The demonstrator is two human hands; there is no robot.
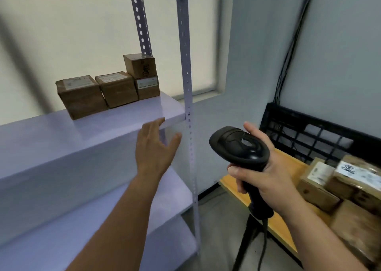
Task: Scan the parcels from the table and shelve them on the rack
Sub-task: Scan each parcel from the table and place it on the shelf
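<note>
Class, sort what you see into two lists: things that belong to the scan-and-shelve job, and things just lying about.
Belongs to the job: barcode scanner, held in the right hand; left hand, empty; parcels on the table; yellow table; rack; four shelved parcels.

Just lying about: black crate; dark cables on the wall.

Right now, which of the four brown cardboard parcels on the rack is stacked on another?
The small brown cardboard parcel at the right end: it sits atop a labelled parcel; the other two rest on the shelf.
</note>
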